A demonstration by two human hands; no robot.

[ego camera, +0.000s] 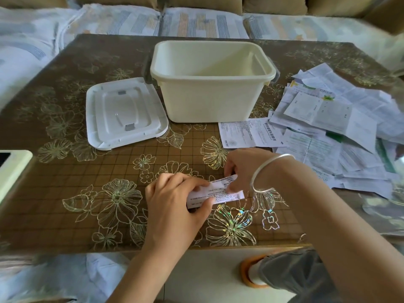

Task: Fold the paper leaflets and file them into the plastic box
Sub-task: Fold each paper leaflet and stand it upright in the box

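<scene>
A small white printed leaflet [220,192], folded into a narrow strip, is held just above the table near its front edge. My left hand [175,200] pinches its left end between thumb and fingers. My right hand [240,169], with a silver bangle on the wrist, pinches the strip's right part from above. The cream plastic box [209,101] stands open and looks empty at the middle back of the table. Its white lid [124,112] lies flat to the left of it.
A loose heap of unfolded leaflets [334,136] covers the table's right side. The brown flowered table cover [87,193] spreads under everything. A pale green device [13,171] pokes in at the left edge. A sofa [196,20] runs behind the table.
</scene>
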